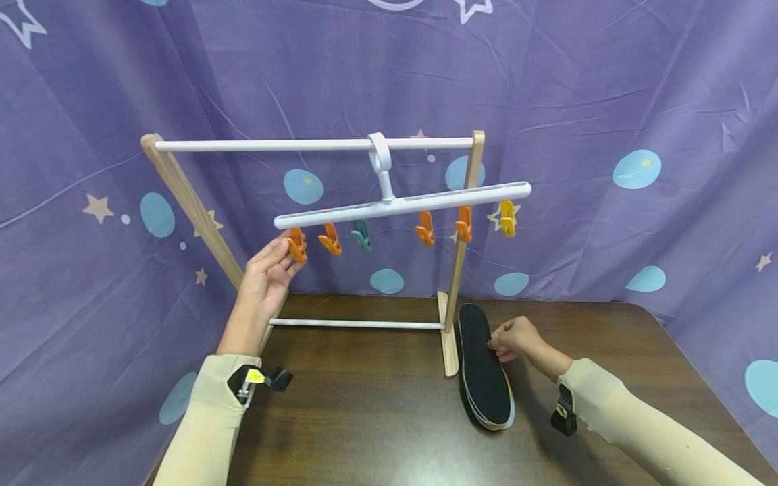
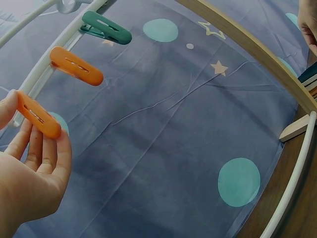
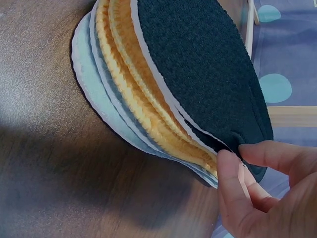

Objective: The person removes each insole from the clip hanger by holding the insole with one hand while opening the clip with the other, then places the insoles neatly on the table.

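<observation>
My left hand [image 1: 269,275] pinches the leftmost orange clip [image 1: 296,245] under the low end of a white hanger [image 1: 419,203]. In the left wrist view the thumb and fingertips hold this clip [image 2: 39,115] at its two ends. On the table, my right hand [image 1: 515,337] pinches the edge of the top black insole [image 1: 484,364] of a stack. Seen from the right wrist, thumb and index finger grip that black insole [image 3: 198,64] at its side, a little apart from the layers below. Under it show yellow fleecy insoles [image 3: 133,99] and a pale one [image 3: 101,89].
The hanger hooks over the top bar [image 1: 261,145] of a wooden rack and tilts up to the right. Other clips hang along it: an orange one [image 1: 330,239], a green one [image 1: 361,235], a yellow one [image 1: 507,219]. A rack foot [image 1: 448,351] stands beside the insoles. A purple curtain [image 1: 577,101] hangs behind.
</observation>
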Available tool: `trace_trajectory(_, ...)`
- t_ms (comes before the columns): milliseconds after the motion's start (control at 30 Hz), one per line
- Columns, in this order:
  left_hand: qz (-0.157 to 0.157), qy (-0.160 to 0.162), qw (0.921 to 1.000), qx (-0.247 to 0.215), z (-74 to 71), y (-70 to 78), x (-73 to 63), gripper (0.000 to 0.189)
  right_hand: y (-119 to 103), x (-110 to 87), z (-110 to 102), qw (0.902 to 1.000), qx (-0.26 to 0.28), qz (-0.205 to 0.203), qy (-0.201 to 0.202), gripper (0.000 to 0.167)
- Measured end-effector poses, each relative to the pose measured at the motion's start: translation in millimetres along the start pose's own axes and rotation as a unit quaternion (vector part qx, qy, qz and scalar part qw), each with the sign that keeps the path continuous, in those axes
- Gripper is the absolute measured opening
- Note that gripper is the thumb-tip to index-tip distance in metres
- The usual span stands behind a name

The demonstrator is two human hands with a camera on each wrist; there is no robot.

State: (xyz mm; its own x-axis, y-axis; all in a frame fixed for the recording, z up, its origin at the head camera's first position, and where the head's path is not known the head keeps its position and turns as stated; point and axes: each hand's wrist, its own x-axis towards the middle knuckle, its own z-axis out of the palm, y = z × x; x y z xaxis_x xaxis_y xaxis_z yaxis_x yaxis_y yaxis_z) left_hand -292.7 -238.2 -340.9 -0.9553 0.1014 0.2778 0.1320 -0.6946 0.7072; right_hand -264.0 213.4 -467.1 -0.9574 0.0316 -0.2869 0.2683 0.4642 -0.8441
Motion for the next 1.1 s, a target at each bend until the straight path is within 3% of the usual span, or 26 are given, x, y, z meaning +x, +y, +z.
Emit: trace_trajectory(1100,0.013,-0.001,0.9997,-0.019,-2.4,-2.9,2.0,0.018,0.5,-1.2,0.8,0.9999,-0.007,0.005,0.009,0.012)
